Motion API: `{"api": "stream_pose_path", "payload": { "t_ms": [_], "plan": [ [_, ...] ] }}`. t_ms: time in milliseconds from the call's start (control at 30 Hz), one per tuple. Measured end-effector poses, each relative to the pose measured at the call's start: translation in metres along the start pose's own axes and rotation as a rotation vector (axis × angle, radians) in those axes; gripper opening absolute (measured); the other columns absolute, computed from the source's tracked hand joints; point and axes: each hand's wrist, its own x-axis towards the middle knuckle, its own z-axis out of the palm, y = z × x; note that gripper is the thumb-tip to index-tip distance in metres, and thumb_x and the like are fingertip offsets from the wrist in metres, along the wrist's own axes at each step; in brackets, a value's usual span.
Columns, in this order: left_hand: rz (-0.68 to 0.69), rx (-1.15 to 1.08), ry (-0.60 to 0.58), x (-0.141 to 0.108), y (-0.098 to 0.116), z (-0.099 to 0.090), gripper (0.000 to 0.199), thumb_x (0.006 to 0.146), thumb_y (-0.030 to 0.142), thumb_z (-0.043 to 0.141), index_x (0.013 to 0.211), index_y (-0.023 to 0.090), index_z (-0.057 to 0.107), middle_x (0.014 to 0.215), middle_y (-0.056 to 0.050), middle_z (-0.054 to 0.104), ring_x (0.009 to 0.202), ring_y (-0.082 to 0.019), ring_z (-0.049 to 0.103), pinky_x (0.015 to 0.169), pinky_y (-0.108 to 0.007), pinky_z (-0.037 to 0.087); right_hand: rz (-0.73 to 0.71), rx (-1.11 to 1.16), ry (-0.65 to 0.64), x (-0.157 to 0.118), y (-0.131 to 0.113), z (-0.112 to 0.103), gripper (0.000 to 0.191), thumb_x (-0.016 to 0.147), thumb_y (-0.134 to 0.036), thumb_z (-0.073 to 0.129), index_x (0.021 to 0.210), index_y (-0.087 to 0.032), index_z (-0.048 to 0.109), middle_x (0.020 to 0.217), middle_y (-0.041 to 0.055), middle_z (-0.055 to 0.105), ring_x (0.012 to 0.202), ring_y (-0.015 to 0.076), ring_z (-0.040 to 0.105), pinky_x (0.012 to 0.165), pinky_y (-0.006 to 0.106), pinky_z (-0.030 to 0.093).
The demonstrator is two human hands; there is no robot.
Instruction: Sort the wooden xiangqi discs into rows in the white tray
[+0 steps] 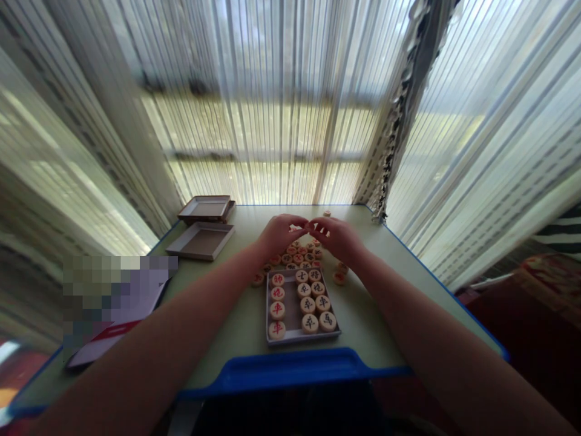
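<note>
Both hands meet above a heap of round wooden pieces (298, 258) with red and black characters. My left hand (282, 234) comes in from the left, its thumb and fingers pinched together at the tips. Facing it, my right hand (333, 235) has its fingertips drawn together too, touching or almost touching the left ones. Whatever lies between the fingertips is too small to make out. Nearer to me sits an open shallow box (293, 312), with a column of red-marked pieces (277, 310) on its left and two columns of black-marked pieces (307, 305) on its right.
Shallow empty trays (200, 241) and a stacked box (206, 207) stand at the back left. A dark-edged flat object (136, 309), partly pixelated, lies at the left. Loose pieces (339, 278) sit right of the box. The table has a blue rim (295, 368); curtains hang behind.
</note>
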Motion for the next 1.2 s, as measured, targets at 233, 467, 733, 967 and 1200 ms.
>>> {"api": "stream_pose_path", "payload": {
  "t_ms": [233, 467, 733, 967, 1200],
  "plan": [
    [0.016, 0.049, -0.018, -0.018, 0.023, -0.02, 0.023, 0.074, 0.029, 0.057, 0.093, 0.02, 0.067, 0.086, -0.003, 0.069, 0.075, -0.015, 0.061, 0.069, -0.026, 0.046, -0.053, 0.113, -0.034, -0.007, -0.019, -0.011, 0.021, 0.077, -0.035, 0.054, 0.089, -0.02, 0.063, 0.075, 0.0022, 0.064, 0.063, 0.0118, 0.056, 0.061, 0.023, 0.042],
    [-0.02, 0.04, 0.047, -0.071, 0.052, -0.036, 0.027, 0.074, 0.031, 0.057, 0.097, 0.02, 0.066, 0.09, -0.005, 0.068, 0.082, -0.017, 0.06, 0.075, -0.028, 0.046, -0.138, 0.195, -0.222, -0.02, -0.056, -0.026, 0.023, 0.076, -0.039, 0.053, 0.086, -0.02, 0.065, 0.072, 0.0017, 0.065, 0.062, 0.0117, 0.056, 0.057, 0.022, 0.041],
    [-0.084, 0.035, 0.167, -0.138, 0.09, -0.04, 0.023, 0.076, 0.028, 0.055, 0.094, 0.017, 0.064, 0.095, -0.006, 0.065, 0.091, -0.017, 0.057, 0.081, -0.029, 0.044, -0.199, 0.074, -0.028, -0.075, -0.107, -0.03, 0.021, 0.077, -0.035, 0.054, 0.09, -0.023, 0.066, 0.087, 0.0049, 0.062, 0.085, 0.0191, 0.054, 0.078, 0.031, 0.039],
    [-0.129, 0.024, 0.205, -0.178, 0.11, -0.029, 0.028, 0.075, 0.031, 0.056, 0.1, 0.017, 0.062, 0.101, -0.006, 0.063, 0.093, -0.017, 0.054, 0.074, -0.026, 0.044, -0.119, -0.009, 0.156, -0.124, -0.136, -0.011, 0.025, 0.079, -0.038, 0.051, 0.095, -0.023, 0.064, 0.092, 0.0064, 0.059, 0.093, 0.0217, 0.046, 0.088, 0.035, 0.031],
    [-0.141, 0.147, 0.219, -0.187, 0.109, -0.027, 0.026, 0.075, 0.031, 0.057, 0.096, 0.018, 0.064, 0.096, -0.005, 0.064, 0.096, -0.018, 0.052, 0.086, -0.031, 0.039, -0.121, -0.052, 0.189, -0.135, -0.134, 0.003, 0.026, 0.078, -0.038, 0.052, 0.096, -0.023, 0.064, 0.096, 0.0071, 0.057, 0.097, 0.0233, 0.042, 0.09, 0.037, 0.029]
  ]
}}
